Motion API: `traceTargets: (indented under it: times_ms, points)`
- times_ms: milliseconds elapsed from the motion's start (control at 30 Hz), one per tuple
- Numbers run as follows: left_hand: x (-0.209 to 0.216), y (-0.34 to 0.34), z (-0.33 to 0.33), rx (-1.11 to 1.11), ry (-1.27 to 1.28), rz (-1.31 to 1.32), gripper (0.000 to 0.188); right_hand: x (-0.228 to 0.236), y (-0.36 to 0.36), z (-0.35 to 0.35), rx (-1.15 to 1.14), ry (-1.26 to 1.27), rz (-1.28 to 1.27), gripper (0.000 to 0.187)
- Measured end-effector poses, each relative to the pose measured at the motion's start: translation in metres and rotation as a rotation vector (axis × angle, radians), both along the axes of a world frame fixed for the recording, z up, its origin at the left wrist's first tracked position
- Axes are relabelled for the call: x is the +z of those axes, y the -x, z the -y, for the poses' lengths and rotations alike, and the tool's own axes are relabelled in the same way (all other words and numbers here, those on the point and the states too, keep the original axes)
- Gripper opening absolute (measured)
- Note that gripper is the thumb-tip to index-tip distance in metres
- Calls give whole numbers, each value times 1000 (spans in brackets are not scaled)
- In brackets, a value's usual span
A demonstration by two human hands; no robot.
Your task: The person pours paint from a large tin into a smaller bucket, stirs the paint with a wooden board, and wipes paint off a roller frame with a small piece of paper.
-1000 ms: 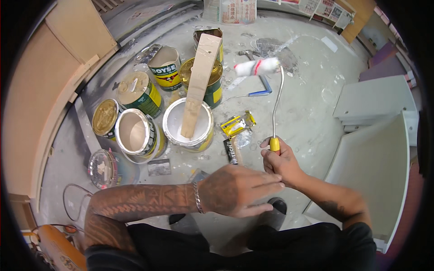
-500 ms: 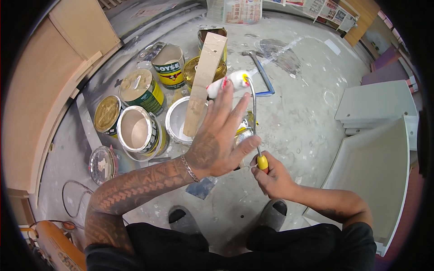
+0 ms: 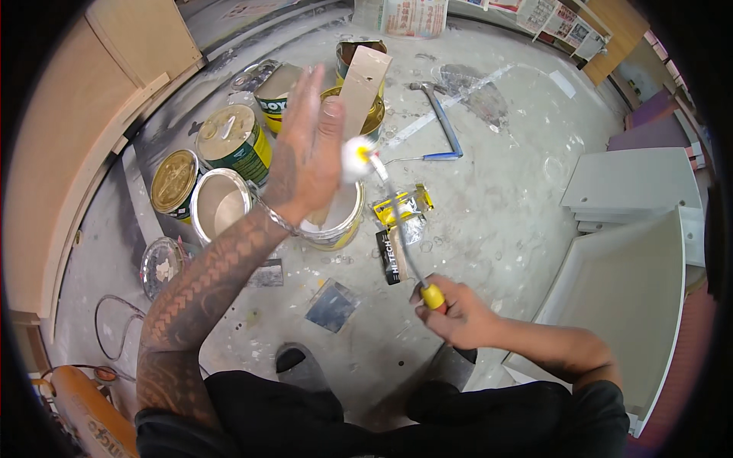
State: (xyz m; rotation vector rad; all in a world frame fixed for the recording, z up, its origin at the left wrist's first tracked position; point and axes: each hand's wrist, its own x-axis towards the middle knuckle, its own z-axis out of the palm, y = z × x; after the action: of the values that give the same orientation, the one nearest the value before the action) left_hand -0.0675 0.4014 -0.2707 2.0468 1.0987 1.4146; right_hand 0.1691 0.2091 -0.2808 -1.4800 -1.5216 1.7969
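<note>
My right hand (image 3: 456,311) is closed round the yellow and red handle of a paint roller (image 3: 357,158). The roller's metal rod runs up and left to its fluffy white sleeve, which is seen nearly end-on. Raised beside that sleeve is my left hand (image 3: 308,149), its fingers stretched out and holding nothing. Part of the sleeve is hidden behind the left hand, so whether they touch I cannot tell. Below them stands an open white-rimmed paint bucket (image 3: 353,217), with a wooden board (image 3: 363,85) leaning over it, its lower part mostly covered by my hand.
Several paint cans, among them a lidded can (image 3: 233,143), stand at the left. A hacksaw (image 3: 444,126) lies beyond the roller. Torn packaging (image 3: 403,206) and a dark square sheet (image 3: 333,305) are on the floor. White panels (image 3: 630,183) stand at the right.
My left hand has moved left and turned edge-on, off the roller sleeve. The roller has swung from lying across to pointing nearly away. My right hand has shifted slightly down.
</note>
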Motion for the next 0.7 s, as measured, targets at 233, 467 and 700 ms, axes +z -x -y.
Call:
traceTargets:
  times_ms: [233, 467, 700]
  points:
    - [-6, 9, -10, -5, 249, 209, 66, 9, -17, -23, -230, 60, -297, 12]
    - [11, -1, 8, -515, 802, 367, 52, 4, -12, -20, -150, 183, -278, 20]
    - [0, 3, 4, -272, -684, -371, 35, -6, -21, -19, -158, 193, -363, 19]
